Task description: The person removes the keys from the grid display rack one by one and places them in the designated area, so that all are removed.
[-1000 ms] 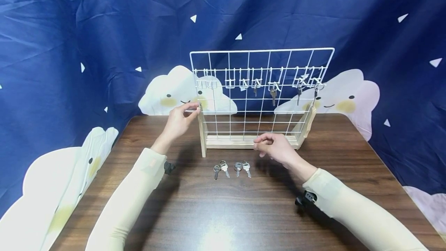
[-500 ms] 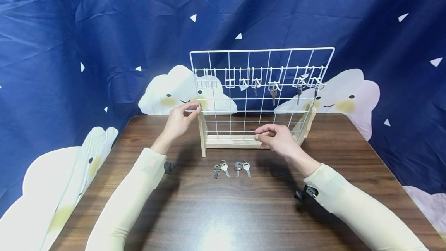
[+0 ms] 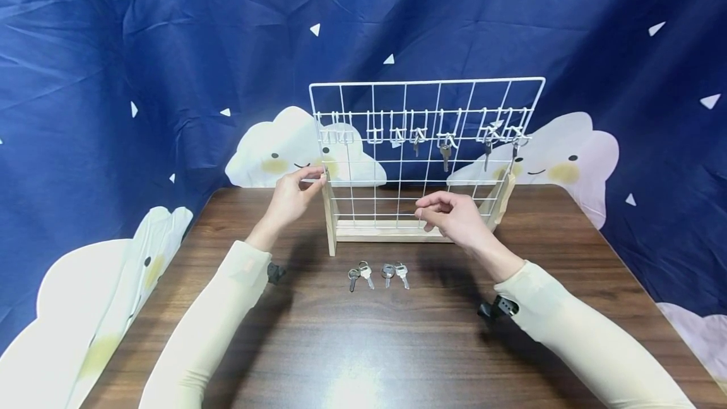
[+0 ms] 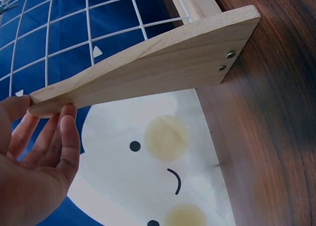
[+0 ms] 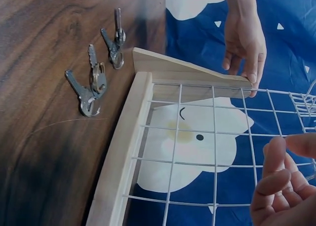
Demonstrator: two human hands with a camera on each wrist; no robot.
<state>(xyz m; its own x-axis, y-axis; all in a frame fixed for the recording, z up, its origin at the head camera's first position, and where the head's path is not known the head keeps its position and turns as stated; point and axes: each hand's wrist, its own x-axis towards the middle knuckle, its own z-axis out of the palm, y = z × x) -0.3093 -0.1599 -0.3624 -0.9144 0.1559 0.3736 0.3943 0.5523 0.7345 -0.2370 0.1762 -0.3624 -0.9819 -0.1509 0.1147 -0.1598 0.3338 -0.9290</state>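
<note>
My left hand [image 3: 289, 197] pinches the upper end of the rack's left wooden side [image 4: 143, 68], thumb on one face and fingers on the other. My right hand [image 3: 454, 223] hovers before the lower part of the white wire grid [image 3: 427, 82], its fingers loosely bent. Nothing shows between thumb and fingertips in the right wrist view, where the right hand [image 5: 281, 191] is partly cut off. Two pairs of keys, one on the left [image 3: 366, 275] and one on the right [image 3: 402, 275], lie on the table in front of the rack.
White wire hooks [image 3: 375, 134] line the grid's upper part. Several keys, among them a brass-toned key [image 3: 445, 155], hang on the right-hand hooks. A wooden crossbar [image 3: 375, 232] joins the rack's feet on the brown table [image 3: 318, 339]. A blue cloth [image 3: 227, 49] hangs behind.
My right hand has risen from near the table to in front of the grid, its fingers spreading slightly. The left hand, the rack and the keys have stayed put.
</note>
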